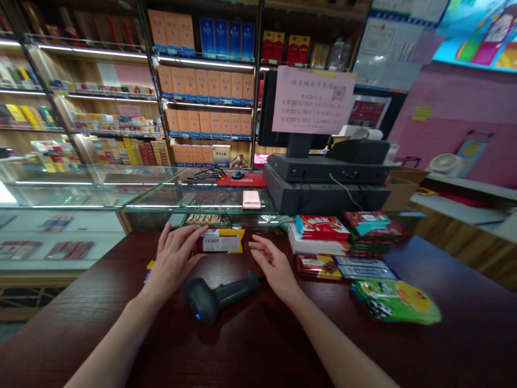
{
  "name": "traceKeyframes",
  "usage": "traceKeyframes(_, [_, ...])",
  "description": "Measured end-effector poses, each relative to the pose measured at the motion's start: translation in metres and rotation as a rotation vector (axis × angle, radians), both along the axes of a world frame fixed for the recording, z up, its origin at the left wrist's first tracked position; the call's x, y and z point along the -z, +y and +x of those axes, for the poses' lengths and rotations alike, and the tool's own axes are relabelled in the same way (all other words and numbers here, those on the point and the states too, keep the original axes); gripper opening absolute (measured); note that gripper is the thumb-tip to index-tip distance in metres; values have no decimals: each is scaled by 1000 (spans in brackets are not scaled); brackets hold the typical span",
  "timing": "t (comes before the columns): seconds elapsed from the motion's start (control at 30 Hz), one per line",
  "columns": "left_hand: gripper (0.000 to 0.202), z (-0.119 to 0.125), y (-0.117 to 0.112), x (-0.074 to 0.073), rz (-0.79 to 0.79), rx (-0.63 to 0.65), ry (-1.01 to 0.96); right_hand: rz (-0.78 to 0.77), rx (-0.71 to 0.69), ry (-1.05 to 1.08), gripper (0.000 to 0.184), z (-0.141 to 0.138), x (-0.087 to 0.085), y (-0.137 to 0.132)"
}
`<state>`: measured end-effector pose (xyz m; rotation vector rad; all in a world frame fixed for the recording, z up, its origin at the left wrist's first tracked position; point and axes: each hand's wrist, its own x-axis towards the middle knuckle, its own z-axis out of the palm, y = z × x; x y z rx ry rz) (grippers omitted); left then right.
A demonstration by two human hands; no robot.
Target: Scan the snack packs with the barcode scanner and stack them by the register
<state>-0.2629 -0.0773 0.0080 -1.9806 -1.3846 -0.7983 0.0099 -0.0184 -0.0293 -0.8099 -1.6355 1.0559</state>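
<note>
My left hand (174,256) lies flat with fingers spread on the dark wooden counter (258,345), its fingertips touching a red and yellow box (221,241) with a white barcode label. My right hand (271,265) hovers open just right of that box, palm turned inward, holding nothing. A dark grey handheld barcode scanner (216,297) lies on the counter between my two wrists, its blue light on.
Stacked snack packets (339,237) and a green packet (398,300) lie at the right. A cash register with a monitor and a pink notice (313,99) stands behind. A glass display case (121,194) and shelves of boxed goods (205,86) fill the left and back.
</note>
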Motion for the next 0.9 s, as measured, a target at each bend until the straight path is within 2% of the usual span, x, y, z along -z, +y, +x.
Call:
traceKeyframes(0.13, [58, 6, -2, -4, -3, 36, 27, -51, -26, 30, 44, 0, -2, 0])
traceKeyframes(0.27, [60, 8, -2, -4, -19, 84, 66, -30, -14, 2, 43, 0, -4, -2])
traceKeyframes(0.57, [63, 12, 1, -3, -48, 189, 56, -41, -46, 29, 21, 0, -8, -4])
traceKeyframes(0.77, [62, 17, 4, -9, -37, 127, -74, 7, -5, 62, 17, 3, -19, -7])
traceKeyframes(0.9, [63, 20, 8, -12, -164, 93, -146, 38, 13, 67, 15, 7, -26, -6])
